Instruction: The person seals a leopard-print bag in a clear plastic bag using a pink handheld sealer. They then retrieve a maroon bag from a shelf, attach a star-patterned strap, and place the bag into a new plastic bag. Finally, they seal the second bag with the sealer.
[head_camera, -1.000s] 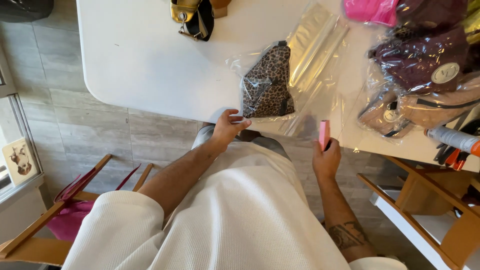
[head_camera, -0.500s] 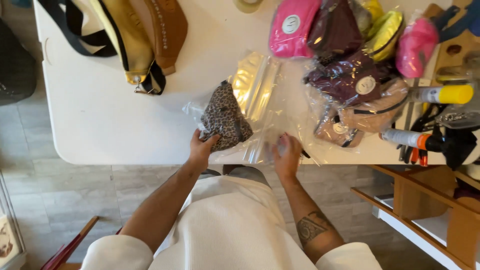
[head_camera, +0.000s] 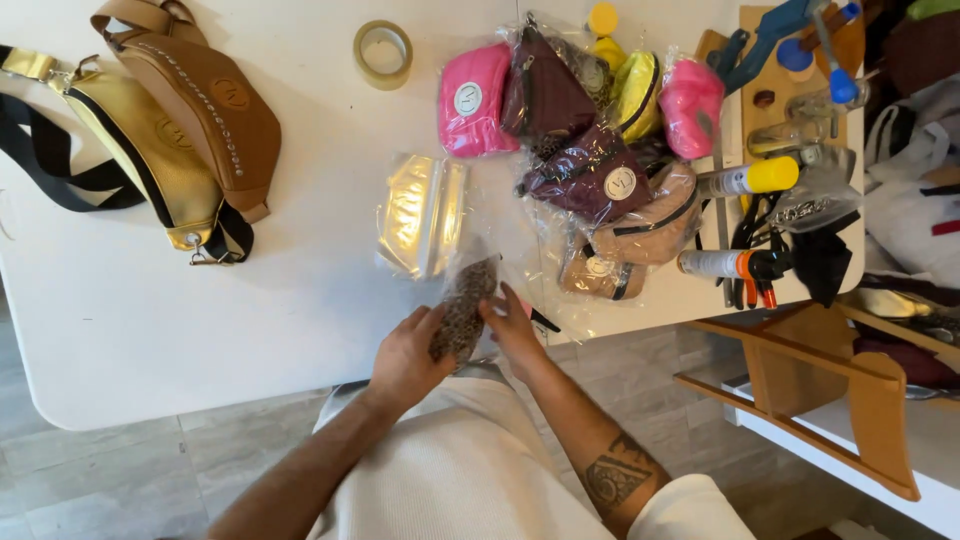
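We are looking down at a white worktop (head_camera: 200, 330) and at our own two hands near its front edge. Our left hand (head_camera: 405, 358) is gripping a leopard-print pouch (head_camera: 466, 305) that is wrapped in clear plastic; the fingers are curling around the lower end of it. Our right hand (head_camera: 515, 330) is touching the same pouch from the other side, and its fingers are lying flat against the plastic, only half bent. The pouch is standing almost upright between both hands, at about 6 o'clock on the worktop, just at the edge.

Directly behind the pouch, toward 12 o'clock, a shiny gold bag in a clear wrapper (head_camera: 420, 212) is lying flat, and the pouch's top end is just beside it. At 10 o'clock, well apart from the hands, a tan waist bag (head_camera: 200, 100) and a gold waist bag with a black strap (head_camera: 150, 160) are lying side by side and touching. A roll of tape (head_camera: 383, 52) is sitting near 12 o'clock.

At 2 o'clock we are seeing a heap of wrapped waist bags: a pink one (head_camera: 475, 100), two dark maroon ones (head_camera: 590, 180), a yellow-green one (head_camera: 635, 90), another pink one (head_camera: 690, 105) and a beige one (head_camera: 645, 225). Beside the heap, at 3 o'clock, a spray can with a yellow cap (head_camera: 745, 178) and another with an orange nozzle (head_camera: 725, 263) are lying on their sides. A wooden chair (head_camera: 820, 370) is standing at 4 o'clock, next to the worktop.
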